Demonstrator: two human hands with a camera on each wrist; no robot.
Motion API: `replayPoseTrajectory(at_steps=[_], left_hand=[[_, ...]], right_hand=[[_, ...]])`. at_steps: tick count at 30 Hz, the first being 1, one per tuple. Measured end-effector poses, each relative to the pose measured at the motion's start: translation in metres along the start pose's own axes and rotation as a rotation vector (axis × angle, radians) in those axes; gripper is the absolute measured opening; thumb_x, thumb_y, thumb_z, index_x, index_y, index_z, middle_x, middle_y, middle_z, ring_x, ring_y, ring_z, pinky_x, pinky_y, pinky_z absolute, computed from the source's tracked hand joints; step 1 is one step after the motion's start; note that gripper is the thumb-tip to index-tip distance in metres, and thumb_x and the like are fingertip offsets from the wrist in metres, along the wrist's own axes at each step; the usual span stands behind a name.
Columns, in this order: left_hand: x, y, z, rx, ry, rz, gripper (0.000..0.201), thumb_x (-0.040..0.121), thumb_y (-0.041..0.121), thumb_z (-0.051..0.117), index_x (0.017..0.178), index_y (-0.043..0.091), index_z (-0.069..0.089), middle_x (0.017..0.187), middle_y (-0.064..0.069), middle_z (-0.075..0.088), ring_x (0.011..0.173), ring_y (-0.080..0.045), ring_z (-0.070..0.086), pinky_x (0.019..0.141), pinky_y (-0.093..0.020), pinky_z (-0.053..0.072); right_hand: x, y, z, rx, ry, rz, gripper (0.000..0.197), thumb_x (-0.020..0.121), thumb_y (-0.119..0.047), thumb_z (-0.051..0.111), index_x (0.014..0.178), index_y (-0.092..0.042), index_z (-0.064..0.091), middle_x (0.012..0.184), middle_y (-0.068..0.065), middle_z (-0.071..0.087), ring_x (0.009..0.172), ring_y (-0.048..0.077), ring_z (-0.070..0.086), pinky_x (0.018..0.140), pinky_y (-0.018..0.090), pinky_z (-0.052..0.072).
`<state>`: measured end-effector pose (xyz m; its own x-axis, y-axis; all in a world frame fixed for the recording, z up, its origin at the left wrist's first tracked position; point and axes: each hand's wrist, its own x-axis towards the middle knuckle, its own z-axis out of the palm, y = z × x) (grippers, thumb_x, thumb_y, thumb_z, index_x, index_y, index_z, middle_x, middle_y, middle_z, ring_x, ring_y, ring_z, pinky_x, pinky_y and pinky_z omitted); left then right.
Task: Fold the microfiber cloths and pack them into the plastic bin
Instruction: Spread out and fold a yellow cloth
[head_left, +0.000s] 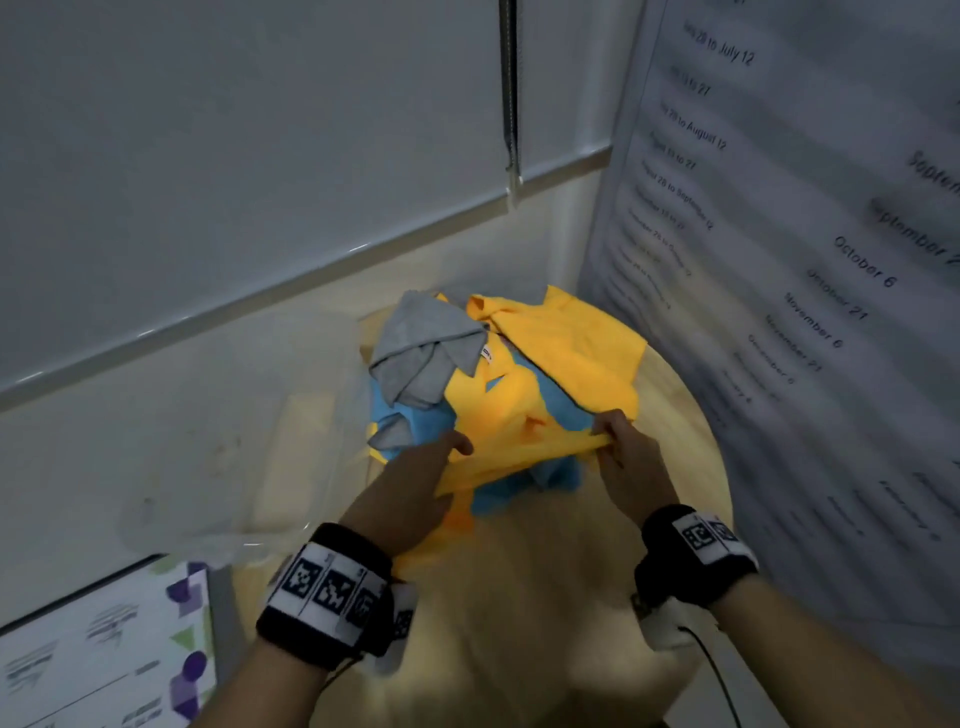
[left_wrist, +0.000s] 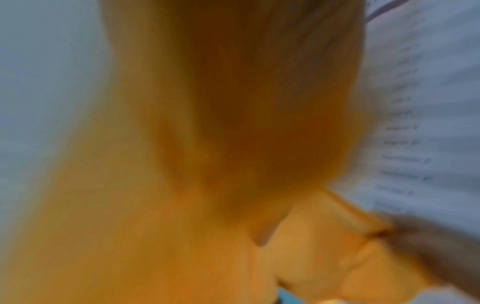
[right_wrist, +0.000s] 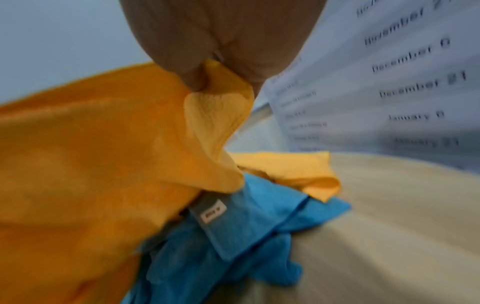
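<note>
Both hands, left hand (head_left: 410, 488) and right hand (head_left: 626, 460), grip one yellow cloth (head_left: 519, 441) stretched above the cloth pile (head_left: 431, 358) beside the plastic bin (head_left: 234, 441).

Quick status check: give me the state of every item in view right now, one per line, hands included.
Yellow cloth: unfolded, stretched between both hands above the pile.
Left hand: grips the cloth's left edge.
Right hand: pinches the cloth's right corner.
Gray cloth: crumpled on top of the pile.
Blue cloths: unfolded, under the yellow ones.
Plastic bin: open, no cloths visible inside.
</note>
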<state>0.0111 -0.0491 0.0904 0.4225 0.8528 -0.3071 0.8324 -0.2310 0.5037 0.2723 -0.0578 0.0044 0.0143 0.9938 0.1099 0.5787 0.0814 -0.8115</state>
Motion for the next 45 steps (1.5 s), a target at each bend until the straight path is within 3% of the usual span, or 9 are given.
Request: replayPoseTrajectory(at_steps=[5,10,13,20,24,28,36,41,45], left_hand=[[-0.025,-0.049,-0.023,0.157,0.007,-0.176,0.010,0.092,0.027,0.053,0.085,0.020,0.052,0.094,-0.012,0.064,0.090,-0.030,0.061,0.067,-0.034,0.040],[-0.043,-0.038,-0.083,-0.070,0.528,0.066,0.031,0.078,0.033,0.049,0.101,0.016,0.062,0.087,-0.006,0.066,0.079,-0.022,0.059,0.062,-0.028,0.039],[-0.042,-0.023,-0.093,-0.038,0.214,0.165,0.023,0.082,0.049,0.046,0.091,0.031,0.056,0.087,0.005,0.062,0.076,-0.011,0.056,0.062,-0.018,0.037],[-0.026,-0.036,-0.116,0.075,0.384,0.147,0.033,0.074,0.038,0.036,0.090,0.026,0.062,0.089,-0.003,0.066,0.087,-0.029,0.060,0.074,-0.041,0.048],[-0.032,-0.025,-0.121,-0.028,0.747,0.185,0.028,0.083,0.013,0.045,0.101,0.010,0.067,0.090,-0.012,0.068,0.082,-0.026,0.059,0.067,-0.027,0.036],[-0.060,-0.022,-0.097,-0.009,0.868,0.424,0.020,0.083,0.004,0.052,0.098,0.003,0.065,0.089,-0.017,0.067,0.082,-0.019,0.054,0.067,-0.024,0.035],[-0.117,-0.110,0.093,-0.030,-0.121,0.115,0.045,0.089,0.046,0.040,0.105,0.013,0.066,0.107,-0.009,0.061,0.093,-0.031,0.061,0.076,-0.037,0.047],[-0.132,-0.136,0.158,0.234,-0.445,-0.071,0.040,0.101,0.029,0.038,0.138,0.016,0.042,0.155,-0.004,0.021,0.136,-0.022,0.034,0.109,-0.031,0.030],[-0.150,-0.129,0.164,0.191,-0.614,-0.089,0.038,0.102,0.031,0.033,0.137,0.017,0.040,0.142,-0.007,0.043,0.125,-0.023,0.045,0.099,-0.027,0.035]], right_hand=[[0.000,-0.039,-0.040,-0.054,0.100,-0.019,0.017,0.086,-0.015,0.040,0.094,-0.027,0.047,0.072,0.002,0.055,0.059,0.012,0.049,0.054,0.035,0.033],[0.008,-0.084,-0.080,-0.060,0.399,-0.060,0.024,0.088,-0.024,0.049,0.102,-0.010,0.063,0.091,0.000,0.063,0.083,0.016,0.056,0.072,0.027,0.040],[0.014,-0.096,-0.098,-0.204,0.222,-0.034,0.039,0.090,-0.039,0.049,0.082,-0.004,0.062,0.073,0.013,0.061,0.069,0.022,0.055,0.063,0.033,0.035],[0.013,-0.111,-0.111,-0.161,0.193,-0.028,0.021,0.090,-0.026,0.063,0.088,-0.007,0.070,0.080,0.009,0.065,0.074,0.009,0.054,0.064,0.020,0.039],[0.006,-0.115,-0.118,-0.081,0.442,-0.076,0.026,0.090,-0.027,0.061,0.088,-0.003,0.070,0.082,0.011,0.063,0.067,-0.004,0.052,0.063,0.007,0.036],[-0.025,-0.108,-0.126,0.000,0.332,-0.291,0.018,0.089,-0.027,0.062,0.094,-0.011,0.068,0.103,-0.006,0.064,0.101,0.015,0.061,0.087,0.028,0.048],[-0.143,-0.002,-0.046,-0.108,-0.460,-0.108,0.042,0.081,-0.073,0.047,0.090,-0.038,0.069,0.116,-0.022,0.059,0.116,0.001,0.053,0.096,0.029,0.045],[-0.175,0.035,0.015,-0.430,-1.039,0.162,0.071,0.083,-0.069,0.037,0.113,-0.011,0.066,0.145,-0.002,0.041,0.135,0.012,0.034,0.109,0.028,0.030],[-0.186,0.041,0.018,-0.355,-1.167,0.426,0.032,0.090,-0.051,0.050,0.084,-0.020,0.059,0.086,0.000,0.053,0.081,0.022,0.048,0.076,0.032,0.039]])
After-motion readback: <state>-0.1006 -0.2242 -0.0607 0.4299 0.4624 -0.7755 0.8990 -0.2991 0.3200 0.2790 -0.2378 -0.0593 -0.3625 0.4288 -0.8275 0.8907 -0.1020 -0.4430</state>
